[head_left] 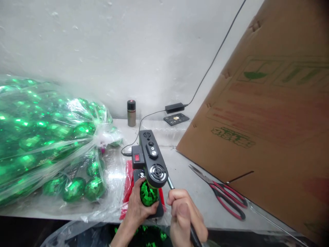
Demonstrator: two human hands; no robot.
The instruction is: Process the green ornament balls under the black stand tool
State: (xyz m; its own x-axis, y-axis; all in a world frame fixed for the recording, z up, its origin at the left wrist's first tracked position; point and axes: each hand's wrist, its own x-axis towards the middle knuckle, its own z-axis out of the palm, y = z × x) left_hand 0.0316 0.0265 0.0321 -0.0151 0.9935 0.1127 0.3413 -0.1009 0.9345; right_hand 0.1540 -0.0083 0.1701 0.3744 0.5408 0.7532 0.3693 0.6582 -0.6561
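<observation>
My left hand (pixel 137 207) is wrapped round a shiny green faceted ball (pixel 149 195), thumb at its right side and fingers at its left. The ball sits beneath the round front end of a black bench device (pixel 152 155) with vent grilles and a red switch. My right hand (pixel 186 214) is closed round the black grip of a metal lever (pixel 170 183) that reaches to the device's right side. Under the device lies a red sheet (pixel 127 192). The contact between the ball's top and the device is hidden.
At left, a clear plastic bag (pixel 99 137) holds many green balls. Behind stand a small bottle (pixel 131 114), a power adapter (pixel 175 108) and a phone (pixel 176 119). Red-and-black-handled scissors (pixel 219 192) lie at right before a large leaning cardboard box (pixel 267 113).
</observation>
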